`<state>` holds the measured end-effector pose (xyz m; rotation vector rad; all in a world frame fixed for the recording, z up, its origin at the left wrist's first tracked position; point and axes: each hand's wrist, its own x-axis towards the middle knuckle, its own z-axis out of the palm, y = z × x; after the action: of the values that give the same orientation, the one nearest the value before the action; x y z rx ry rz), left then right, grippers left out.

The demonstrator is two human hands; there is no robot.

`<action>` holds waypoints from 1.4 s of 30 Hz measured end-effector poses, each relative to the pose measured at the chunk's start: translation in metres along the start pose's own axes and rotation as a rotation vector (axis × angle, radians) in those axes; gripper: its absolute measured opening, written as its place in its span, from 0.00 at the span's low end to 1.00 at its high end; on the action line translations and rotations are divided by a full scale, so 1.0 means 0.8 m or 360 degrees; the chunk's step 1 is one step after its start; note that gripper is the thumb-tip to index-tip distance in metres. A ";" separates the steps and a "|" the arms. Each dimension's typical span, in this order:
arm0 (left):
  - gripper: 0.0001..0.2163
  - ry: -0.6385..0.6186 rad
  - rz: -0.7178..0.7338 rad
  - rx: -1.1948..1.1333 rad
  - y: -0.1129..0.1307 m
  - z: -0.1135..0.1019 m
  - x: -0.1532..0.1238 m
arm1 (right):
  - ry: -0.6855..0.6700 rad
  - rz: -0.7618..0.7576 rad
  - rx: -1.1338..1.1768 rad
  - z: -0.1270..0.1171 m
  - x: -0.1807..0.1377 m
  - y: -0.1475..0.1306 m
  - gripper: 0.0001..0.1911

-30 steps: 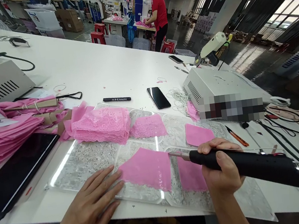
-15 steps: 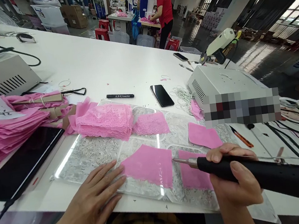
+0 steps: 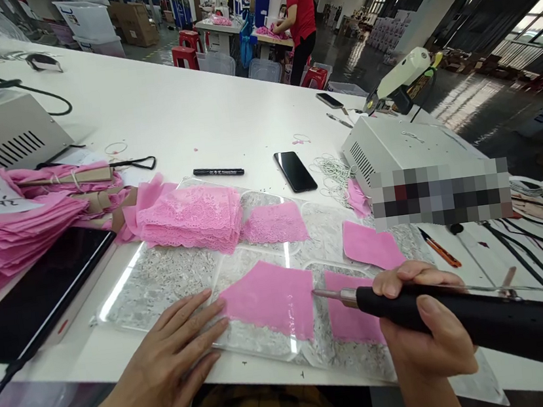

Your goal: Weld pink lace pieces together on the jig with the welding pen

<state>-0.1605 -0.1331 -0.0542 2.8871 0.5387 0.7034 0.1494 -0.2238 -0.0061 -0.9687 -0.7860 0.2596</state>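
Observation:
My left hand (image 3: 172,361) lies flat and open on the clear scratched plate (image 3: 162,279), fingertips touching the left edge of a pink lace piece (image 3: 268,299). My right hand (image 3: 423,330) is closed round the black handle of a heated cutting tool (image 3: 463,315). The tool's metal tip (image 3: 325,294) rests at the right edge of that piece. Another pink piece (image 3: 352,319) lies partly under the tool, and one more pink piece (image 3: 370,245) sits beyond it.
A stack of pink lace (image 3: 189,220) sits at the plate's far side, more pink fabric (image 3: 7,229) at left beside a dark tablet (image 3: 36,298). A marker (image 3: 218,172), a phone (image 3: 294,171), a white control box (image 3: 393,149) and a glue gun (image 3: 399,79) lie beyond. A person in red (image 3: 301,18) works far off.
The view shifted slightly; the tool tip has moved down from the far corner to the right edge of the pink piece. My left hand has stayed flat on the plate.

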 end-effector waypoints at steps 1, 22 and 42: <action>0.21 0.0000 0.0002 0.0000 0.000 0.000 0.000 | -0.0005 -0.0003 0.0003 0.000 0.000 0.000 0.07; 0.23 -0.0012 -0.0013 -0.0049 -0.001 0.002 -0.002 | -0.0181 0.0099 0.0041 -0.006 -0.013 -0.018 0.06; 0.15 0.0193 0.0238 -0.0090 0.085 0.027 0.107 | 0.0103 0.0000 0.0012 -0.048 0.037 -0.006 0.08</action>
<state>-0.0580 -0.1657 -0.0239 2.8677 0.3123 0.9042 0.1963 -0.2352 0.0002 -0.9656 -0.7256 0.2303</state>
